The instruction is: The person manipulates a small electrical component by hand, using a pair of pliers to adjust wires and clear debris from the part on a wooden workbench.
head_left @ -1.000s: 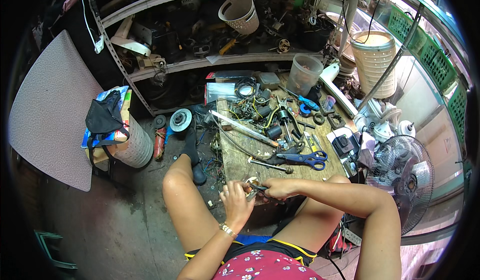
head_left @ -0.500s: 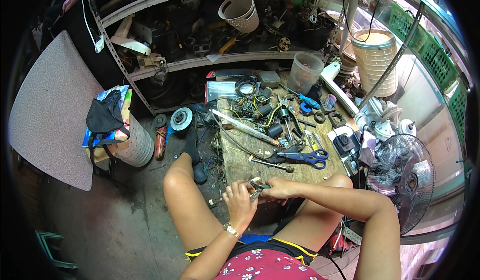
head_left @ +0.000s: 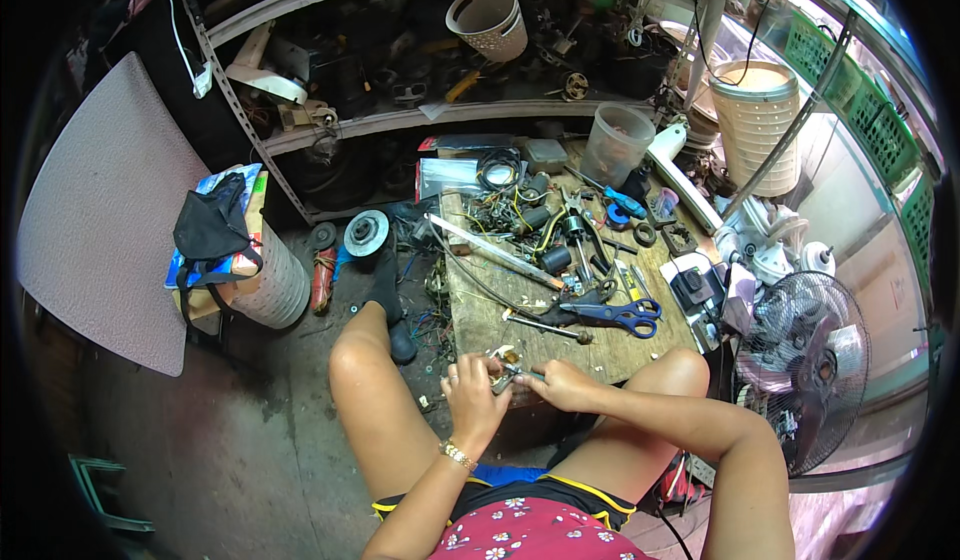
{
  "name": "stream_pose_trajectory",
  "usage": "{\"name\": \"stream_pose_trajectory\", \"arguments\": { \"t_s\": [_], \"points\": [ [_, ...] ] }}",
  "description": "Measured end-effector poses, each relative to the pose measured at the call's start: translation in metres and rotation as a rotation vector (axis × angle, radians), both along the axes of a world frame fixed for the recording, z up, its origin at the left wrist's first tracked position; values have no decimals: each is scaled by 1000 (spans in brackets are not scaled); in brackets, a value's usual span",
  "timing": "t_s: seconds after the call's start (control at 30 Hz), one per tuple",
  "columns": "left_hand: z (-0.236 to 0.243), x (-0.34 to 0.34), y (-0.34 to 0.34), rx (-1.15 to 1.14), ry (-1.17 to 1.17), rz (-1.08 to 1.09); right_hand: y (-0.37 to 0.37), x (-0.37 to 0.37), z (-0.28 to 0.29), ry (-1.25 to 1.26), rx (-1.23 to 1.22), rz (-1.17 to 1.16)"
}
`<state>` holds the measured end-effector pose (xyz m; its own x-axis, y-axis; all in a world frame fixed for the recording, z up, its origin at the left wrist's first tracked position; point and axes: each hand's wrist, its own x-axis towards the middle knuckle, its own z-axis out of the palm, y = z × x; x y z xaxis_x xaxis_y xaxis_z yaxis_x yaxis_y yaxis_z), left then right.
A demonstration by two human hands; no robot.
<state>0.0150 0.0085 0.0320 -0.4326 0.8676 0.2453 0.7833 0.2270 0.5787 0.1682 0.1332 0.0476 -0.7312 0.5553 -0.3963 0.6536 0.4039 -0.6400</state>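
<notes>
My left hand (head_left: 474,396), a gold-coloured watch or bracelet on its wrist, is closed round a small metal part (head_left: 503,381) with a coppery, pale top. From the right, my right hand (head_left: 562,387) grips a slim dark-handled tool (head_left: 529,374). Its tip meets the part; its exact kind is too small and covered to tell. Both hands are close together above my lap, at the near edge of the wooden worktable (head_left: 480,315). Beyond them lie blue-handled scissors (head_left: 628,317) and a metal rod with a knobbed end (head_left: 545,328).
Pliers (head_left: 572,205), wires (head_left: 490,210) and a clear plastic bucket (head_left: 615,145) crowd the table's far side. A fan (head_left: 808,365) stands at the right. An angle grinder (head_left: 322,270) and a covered bin (head_left: 270,280) are on the left. Shelves of parts run behind.
My right hand and the tool have shifted slightly, and the tool now lies flatter against the part. The left hand stays closed round the part. The whole view has moved a little.
</notes>
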Motion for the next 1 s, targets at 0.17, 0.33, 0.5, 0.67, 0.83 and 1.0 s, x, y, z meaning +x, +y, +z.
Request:
{"name": "stream_pose_trajectory", "arguments": {
  "t_s": [0.17,0.33,0.5,0.67,0.83,1.0],
  "points": [
    [-15,-23,2,75,-194,-47,24,20,8,-55,379,273],
    [-10,-15,8,36,-145,-26,43,-11,17,68,912,219],
    [-35,-17,5,150,-354,-39,101,-35,-7,117,965,283],
    [-46,-17,-12,336,-505,-1,115,-39,7,381,491,278],
    [-9,-5,-13,558,-934,-64,159,3,10,492,315,106],
    [78,-29,-35,635,-1162,-167,207,65,49,509,349,-227]
  ]
}}
